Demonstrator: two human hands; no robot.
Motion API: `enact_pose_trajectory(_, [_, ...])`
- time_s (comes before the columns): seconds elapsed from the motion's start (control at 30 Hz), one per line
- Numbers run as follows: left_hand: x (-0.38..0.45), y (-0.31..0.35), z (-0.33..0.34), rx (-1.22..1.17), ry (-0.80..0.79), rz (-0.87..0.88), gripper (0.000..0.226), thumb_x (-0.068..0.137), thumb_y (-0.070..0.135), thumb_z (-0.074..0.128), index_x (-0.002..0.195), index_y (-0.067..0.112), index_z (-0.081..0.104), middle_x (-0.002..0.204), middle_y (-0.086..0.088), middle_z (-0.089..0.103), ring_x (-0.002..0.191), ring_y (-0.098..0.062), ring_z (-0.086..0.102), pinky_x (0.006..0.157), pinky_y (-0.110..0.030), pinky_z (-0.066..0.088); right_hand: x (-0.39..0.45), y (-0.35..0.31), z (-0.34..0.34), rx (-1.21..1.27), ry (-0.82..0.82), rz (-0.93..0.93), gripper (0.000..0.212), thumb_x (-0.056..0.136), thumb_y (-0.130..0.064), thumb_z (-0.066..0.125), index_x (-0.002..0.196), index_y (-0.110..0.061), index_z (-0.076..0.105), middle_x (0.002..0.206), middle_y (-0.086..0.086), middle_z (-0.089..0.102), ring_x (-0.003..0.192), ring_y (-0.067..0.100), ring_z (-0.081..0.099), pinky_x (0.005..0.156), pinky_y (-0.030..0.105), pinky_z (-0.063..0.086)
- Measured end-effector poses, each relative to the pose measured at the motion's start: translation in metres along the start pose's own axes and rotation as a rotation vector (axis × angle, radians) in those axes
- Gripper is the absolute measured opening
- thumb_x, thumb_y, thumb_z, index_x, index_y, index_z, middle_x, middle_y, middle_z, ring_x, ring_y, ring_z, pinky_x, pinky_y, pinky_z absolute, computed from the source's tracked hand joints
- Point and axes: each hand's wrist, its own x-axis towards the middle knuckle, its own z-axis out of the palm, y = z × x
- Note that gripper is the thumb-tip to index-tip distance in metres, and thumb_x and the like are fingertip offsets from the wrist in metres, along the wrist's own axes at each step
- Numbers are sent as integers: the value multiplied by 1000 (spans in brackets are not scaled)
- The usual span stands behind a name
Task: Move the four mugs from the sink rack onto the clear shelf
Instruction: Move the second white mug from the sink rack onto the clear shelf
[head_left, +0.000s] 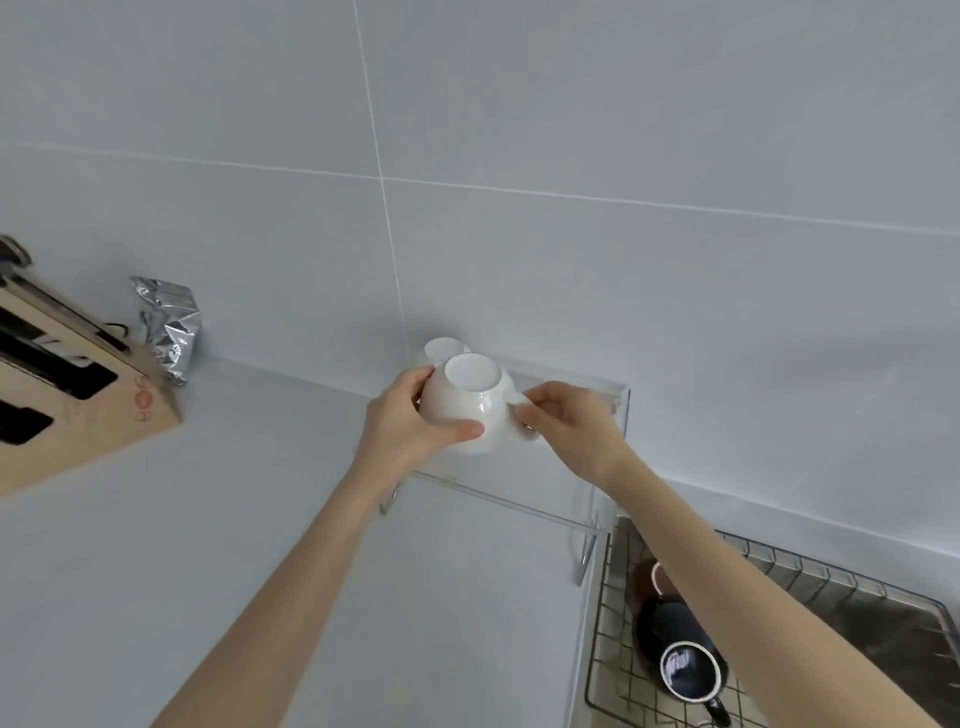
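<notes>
I hold a white mug (465, 410) upside down above the clear shelf (566, 387). My left hand (402, 423) wraps its body, and my right hand (569, 423) pinches its handle. Behind it a second white mug (441, 347) stands inverted on the shelf, mostly hidden. In the wire sink rack (779, 566) at lower right lie a dark blue mug (683, 660) and a brown mug (647, 584), partly hidden by my right forearm.
A wooden knife block (78, 395) stands at the left with a crumpled foil bag (166, 325) behind it. The shelf stands on metal legs (584, 561) on the pale counter, against the tiled wall, next to the sink.
</notes>
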Motion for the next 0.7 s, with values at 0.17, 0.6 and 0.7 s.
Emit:
enact_pose_trajectory(0.17, [21,-39,-19,37,12,-77,74,50,23,87,115,22,52,113,3,62,105,-15,59,77,-17,42,26,15,44,39,-48,27,9,86,-19,59,84,-12,63,75,8,64,68,16,53,53,8,38])
enact_pose_trajectory(0.6, [36,-78,-7,69,95,-152,71,51,20,86,113,16,50,106,6,57,99,-15,54,81,-24,39,61,48,72,39,-139,74,8,86,-15,57,89,-10,63,82,7,65,78,19,57,79,33,47])
enact_pose_trajectory(0.7, [35,-79,-4,103,134,-163,73,51,21,86,113,13,48,104,6,54,97,-15,52,80,-25,38,65,50,74,55,-155,75,14,86,-13,56,95,-5,63,86,6,66,80,18,58,80,30,47])
